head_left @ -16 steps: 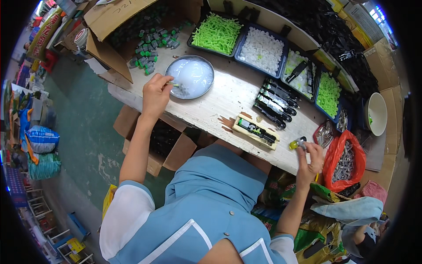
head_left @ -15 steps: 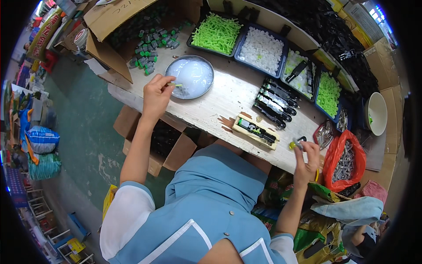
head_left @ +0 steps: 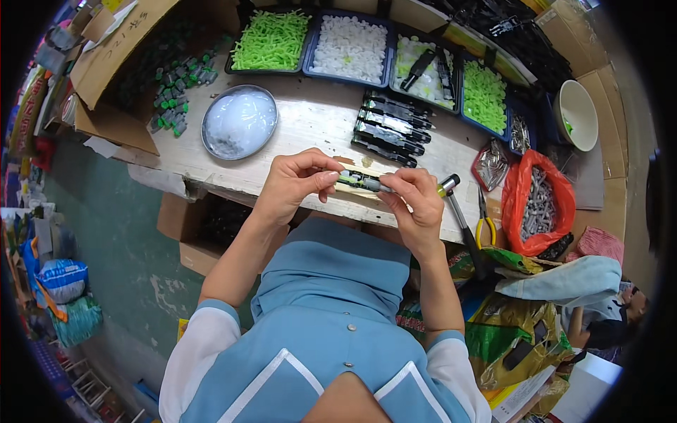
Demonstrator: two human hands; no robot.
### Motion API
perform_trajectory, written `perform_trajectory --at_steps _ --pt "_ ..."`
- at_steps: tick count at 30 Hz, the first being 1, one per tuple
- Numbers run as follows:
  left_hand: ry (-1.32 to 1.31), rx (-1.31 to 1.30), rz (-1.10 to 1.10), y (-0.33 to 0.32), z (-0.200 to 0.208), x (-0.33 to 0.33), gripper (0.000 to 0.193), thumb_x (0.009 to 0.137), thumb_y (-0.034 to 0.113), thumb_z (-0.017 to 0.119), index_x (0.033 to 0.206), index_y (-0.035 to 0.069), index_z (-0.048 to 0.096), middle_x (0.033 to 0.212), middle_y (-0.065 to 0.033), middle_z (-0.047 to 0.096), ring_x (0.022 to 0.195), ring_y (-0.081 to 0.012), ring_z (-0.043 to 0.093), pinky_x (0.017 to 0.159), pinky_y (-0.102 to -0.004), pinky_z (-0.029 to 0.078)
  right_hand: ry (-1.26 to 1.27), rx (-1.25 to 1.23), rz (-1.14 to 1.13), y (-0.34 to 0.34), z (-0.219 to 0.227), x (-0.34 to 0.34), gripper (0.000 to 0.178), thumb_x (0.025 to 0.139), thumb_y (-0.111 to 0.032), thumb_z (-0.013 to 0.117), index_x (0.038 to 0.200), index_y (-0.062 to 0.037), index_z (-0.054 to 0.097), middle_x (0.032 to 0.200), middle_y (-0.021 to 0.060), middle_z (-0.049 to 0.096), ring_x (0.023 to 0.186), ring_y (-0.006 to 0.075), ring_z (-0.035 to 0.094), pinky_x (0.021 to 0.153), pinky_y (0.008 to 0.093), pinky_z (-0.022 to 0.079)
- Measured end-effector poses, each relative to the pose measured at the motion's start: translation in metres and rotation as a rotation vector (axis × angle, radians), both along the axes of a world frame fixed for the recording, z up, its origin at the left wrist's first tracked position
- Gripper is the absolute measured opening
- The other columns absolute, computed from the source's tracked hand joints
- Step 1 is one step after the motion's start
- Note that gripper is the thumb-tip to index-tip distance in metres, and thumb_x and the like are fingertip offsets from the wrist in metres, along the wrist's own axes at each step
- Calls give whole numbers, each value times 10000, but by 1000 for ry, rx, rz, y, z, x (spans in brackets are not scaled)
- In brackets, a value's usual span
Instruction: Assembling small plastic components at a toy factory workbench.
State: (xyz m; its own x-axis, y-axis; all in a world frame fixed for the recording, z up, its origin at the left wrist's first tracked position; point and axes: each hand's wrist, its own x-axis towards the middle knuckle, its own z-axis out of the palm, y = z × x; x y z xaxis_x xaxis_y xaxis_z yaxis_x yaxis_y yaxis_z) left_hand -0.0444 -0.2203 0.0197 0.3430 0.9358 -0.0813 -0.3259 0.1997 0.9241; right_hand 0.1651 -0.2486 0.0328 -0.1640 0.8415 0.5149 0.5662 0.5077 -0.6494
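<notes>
My left hand (head_left: pixel 300 185) and my right hand (head_left: pixel 416 204) meet over a cream block-shaped holder (head_left: pixel 354 190) at the table's front edge. A black plastic assembly (head_left: pixel 365 180) with green and grey parts lies in the holder. Thumb and finger of my left hand are closed on a small light-green plastic piece (head_left: pixel 345 177) at the assembly's left end. My right hand is closed in a pinch at its right end, on a small grey part (head_left: pixel 385 187) mostly covered by the fingertips.
A round dish of whitish grease (head_left: pixel 240 121) stands left, near loose green-and-grey pieces (head_left: pixel 173 99). Trays of green strips (head_left: pixel 271 42) and white caps (head_left: pixel 350 49) line the back. Several black assemblies (head_left: pixel 392 127) lie mid-table. Rightward are a hammer (head_left: pixel 460 211), yellow-handled pliers (head_left: pixel 485 229) and a red bag (head_left: pixel 513 218).
My left hand has come from the grease dish rightward to the holder with the green piece. My right hand has moved left from beside the hammer to the holder. The view has shifted right.
</notes>
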Motion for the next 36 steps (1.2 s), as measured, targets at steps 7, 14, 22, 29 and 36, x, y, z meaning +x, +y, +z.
perform_trajectory --at_steps 7,14,22,29,36 --pt "3 -26 -12 -1 -2 7 93 797 7 609 867 -46 639 771 -64 562 613 -110 548 520 -214 458 -126 54 40 -1 -2 4 249 644 -43 711 879 -109 659 789 12 562 726 181 505 679 303 333" --pt "15 -19 -28 -1 2 8 89 793 5 610 859 -46 640 741 -53 555 601 -104 544 504 -207 453 -310 228 57 -1 0 3 307 606 -18 689 894 -118 651 773 5 552 689 170 501 691 325 341" --pt "-32 -376 -110 1 1 16 117 777 52 648 867 -22 643 694 -48 592 509 -96 553 396 -200 450 -380 386 86 -3 -6 -1 273 591 -35 625 857 -96 626 770 -2 528 688 163 498 685 336 323" --pt "383 179 82 -3 -7 32 185 761 109 672 934 43 656 833 -10 571 734 -117 521 657 -256 406 -122 -185 -31 -5 -11 42 172 711 -69 654 879 -55 622 798 42 567 775 206 526 701 321 326" --pt "942 801 196 0 -38 51 268 635 93 712 896 73 654 965 -27 567 995 -204 439 848 -347 266 -142 -359 18 3 -20 58 164 730 -104 650 877 -38 618 793 53 564 808 218 530 705 332 324"
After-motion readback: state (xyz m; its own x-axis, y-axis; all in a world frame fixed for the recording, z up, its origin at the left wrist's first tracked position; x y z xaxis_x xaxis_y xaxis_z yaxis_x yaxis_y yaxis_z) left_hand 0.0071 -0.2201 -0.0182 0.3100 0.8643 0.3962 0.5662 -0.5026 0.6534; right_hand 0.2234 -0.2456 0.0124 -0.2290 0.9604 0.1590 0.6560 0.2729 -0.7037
